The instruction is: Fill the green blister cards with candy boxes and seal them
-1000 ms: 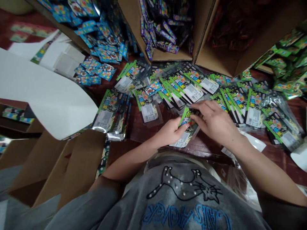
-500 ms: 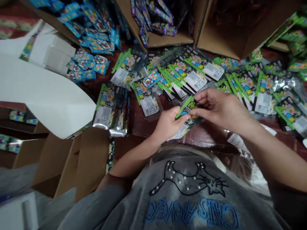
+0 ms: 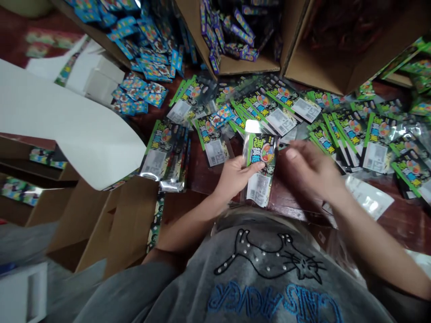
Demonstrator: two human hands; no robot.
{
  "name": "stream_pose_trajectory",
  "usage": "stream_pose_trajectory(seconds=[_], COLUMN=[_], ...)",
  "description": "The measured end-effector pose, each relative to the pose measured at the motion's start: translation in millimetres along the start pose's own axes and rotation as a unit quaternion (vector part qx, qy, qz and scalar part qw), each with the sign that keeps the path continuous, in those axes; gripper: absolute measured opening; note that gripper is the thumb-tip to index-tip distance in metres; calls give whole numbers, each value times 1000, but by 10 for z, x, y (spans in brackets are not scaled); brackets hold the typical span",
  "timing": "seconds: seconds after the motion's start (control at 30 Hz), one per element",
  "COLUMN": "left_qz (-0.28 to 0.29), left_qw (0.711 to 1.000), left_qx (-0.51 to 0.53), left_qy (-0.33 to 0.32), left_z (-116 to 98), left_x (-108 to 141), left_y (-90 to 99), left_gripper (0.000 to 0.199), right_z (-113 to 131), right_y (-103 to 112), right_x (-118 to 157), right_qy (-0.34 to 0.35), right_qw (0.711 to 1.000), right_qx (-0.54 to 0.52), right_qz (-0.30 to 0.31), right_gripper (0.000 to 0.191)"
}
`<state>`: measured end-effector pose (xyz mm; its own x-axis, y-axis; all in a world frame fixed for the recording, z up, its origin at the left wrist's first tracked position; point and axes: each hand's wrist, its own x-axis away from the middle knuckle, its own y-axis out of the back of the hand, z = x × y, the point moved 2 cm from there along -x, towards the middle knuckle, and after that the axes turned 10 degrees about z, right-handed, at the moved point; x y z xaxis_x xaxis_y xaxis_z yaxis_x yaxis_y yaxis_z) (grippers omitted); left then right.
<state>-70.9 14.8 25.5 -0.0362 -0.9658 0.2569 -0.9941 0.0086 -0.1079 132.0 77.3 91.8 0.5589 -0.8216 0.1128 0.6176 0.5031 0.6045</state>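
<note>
My left hand (image 3: 232, 179) grips a black and green printed candy pouch (image 3: 261, 154) by its left side, thumb across the front. The pouch stands nearly upright with its clear top edge catching light; a white label is on its lower part. To the right of it, my right hand (image 3: 313, 168) is apart from the pouch, slightly blurred, fingers loosely bent and thumb apart, with nothing visible in it. Behind both hands lie several overlapping pouches of the same kind (image 3: 279, 119). A small blue candy packet (image 3: 222, 115) rests on top of them.
Cardboard boxes stand along the back, one with purple packets (image 3: 242, 33), another with blue packets (image 3: 155, 40). A neat stack of pouches (image 3: 156, 150) is at left, beside a curved white sheet (image 3: 84, 130). A white plastic piece (image 3: 368, 197) lies at right on the dark red table (image 3: 202, 179).
My right hand has let go of the pouch and drawn back to the right and down. The pouch in my left hand is now turned upright, its front in view.
</note>
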Motion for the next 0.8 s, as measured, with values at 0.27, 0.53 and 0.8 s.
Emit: stream_pose_trajectory(seconds=[0.27, 0.53, 0.8], left_qz=[-124, -197, -177], left_qw=[958, 923, 741], left_qx=[-258, -314, -642], left_qy=[-26, -101, -84], left_z=[240, 470, -363], left_x=[162, 238, -720], left_y=[-128, 50, 990], left_gripper=[35, 44, 57], right_z=[-278, -345, -438], right_y=[-966, -1218, -484], right_x=[56, 315, -27], right_qy=[-181, -77, -12], right_qw=[974, 996, 978], right_qx=[116, 52, 207], right_qz=[-67, 10, -4], right_gripper=[41, 50, 52])
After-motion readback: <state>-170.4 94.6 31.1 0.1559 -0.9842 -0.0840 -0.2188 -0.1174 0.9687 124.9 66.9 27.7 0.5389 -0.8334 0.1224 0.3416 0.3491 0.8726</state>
